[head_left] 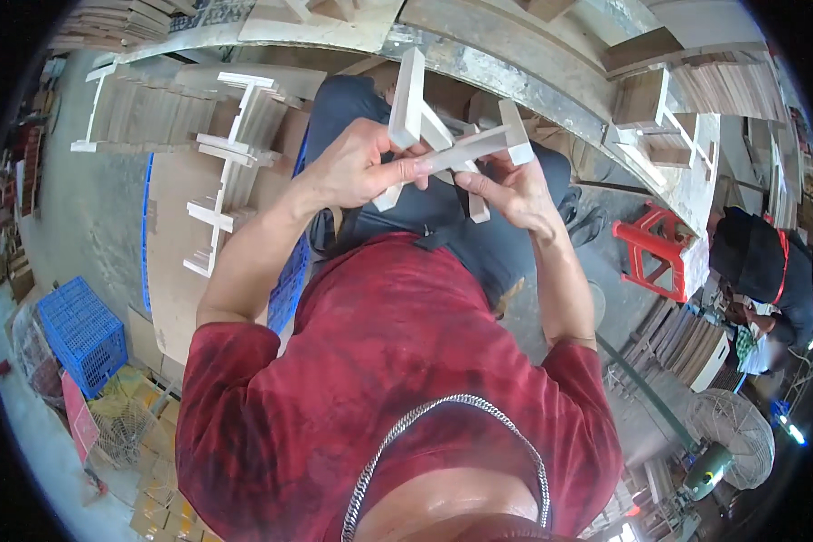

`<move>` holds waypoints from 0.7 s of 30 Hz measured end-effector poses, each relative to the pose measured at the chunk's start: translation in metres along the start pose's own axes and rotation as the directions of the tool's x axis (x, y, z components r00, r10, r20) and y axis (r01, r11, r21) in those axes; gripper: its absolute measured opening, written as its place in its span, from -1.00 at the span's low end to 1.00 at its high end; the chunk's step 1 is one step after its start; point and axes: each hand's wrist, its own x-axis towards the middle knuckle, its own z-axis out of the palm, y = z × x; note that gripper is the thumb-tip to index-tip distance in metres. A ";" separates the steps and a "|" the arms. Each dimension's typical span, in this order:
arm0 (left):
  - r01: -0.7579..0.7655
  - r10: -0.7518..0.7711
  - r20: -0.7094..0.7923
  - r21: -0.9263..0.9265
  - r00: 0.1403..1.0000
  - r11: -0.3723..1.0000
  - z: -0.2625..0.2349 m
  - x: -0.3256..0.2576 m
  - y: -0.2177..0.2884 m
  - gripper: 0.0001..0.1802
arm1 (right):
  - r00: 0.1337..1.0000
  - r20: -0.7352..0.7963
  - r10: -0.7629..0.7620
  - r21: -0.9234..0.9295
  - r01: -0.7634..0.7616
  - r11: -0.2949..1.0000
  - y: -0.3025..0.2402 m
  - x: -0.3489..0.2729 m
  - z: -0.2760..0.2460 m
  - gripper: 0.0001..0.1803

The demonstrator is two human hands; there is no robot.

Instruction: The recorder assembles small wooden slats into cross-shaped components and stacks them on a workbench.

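Above my lap I hold a pale wooden frame (468, 152) made of several square bars joined at angles. My left hand (357, 167) is closed round its left side, with the thumb pressed along the middle bar. On the other side my right hand (515, 190) grips the frame near its right upright, thumb toward me. One longer bar sticks up and away past my left fingers. Some of the fingers of both hands are hidden behind the wood, and the joints between the bars are partly covered.
A workbench edge (515, 86) runs across in front. Stacked wooden pieces (235, 154) stand at left by cardboard; a blue crate (81, 334) sits farther left. To the right are a red stool (655, 250), a standing fan (732, 438) and another person (763, 262).
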 end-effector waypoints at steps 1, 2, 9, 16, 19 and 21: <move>-0.033 0.031 -0.049 -0.028 0.998 0.999 0.003 0.005 -0.004 -0.73 | 0.999 0.004 0.050 0.002 -0.050 0.999 -0.011 0.001 -0.001 -0.51; -0.032 0.031 -0.044 -0.028 0.999 0.999 0.002 0.008 -0.006 -0.73 | 0.995 0.009 0.099 0.003 -0.099 0.995 -0.018 0.003 -0.002 -0.46; -0.131 0.118 -0.184 -0.062 0.976 0.989 0.009 0.017 -0.010 -0.71 | 1.000 -0.005 -0.008 -0.127 0.007 0.992 -0.027 0.001 -0.012 -0.66; -0.059 0.057 -0.105 -0.022 0.993 0.998 0.004 0.022 -0.005 -0.72 | 0.999 0.009 0.053 0.122 -0.054 0.991 -0.026 0.011 -0.008 -0.66; -0.049 0.044 -0.075 -0.077 0.996 0.996 0.002 0.027 -0.006 -0.68 | 0.993 0.071 0.094 0.031 -0.097 0.995 -0.013 0.013 -0.015 -0.59; -0.031 0.027 -0.062 -0.063 0.998 0.998 0.004 0.027 -0.002 -0.67 | 0.991 -0.022 0.130 0.039 -0.129 0.991 -0.016 0.013 -0.005 -0.55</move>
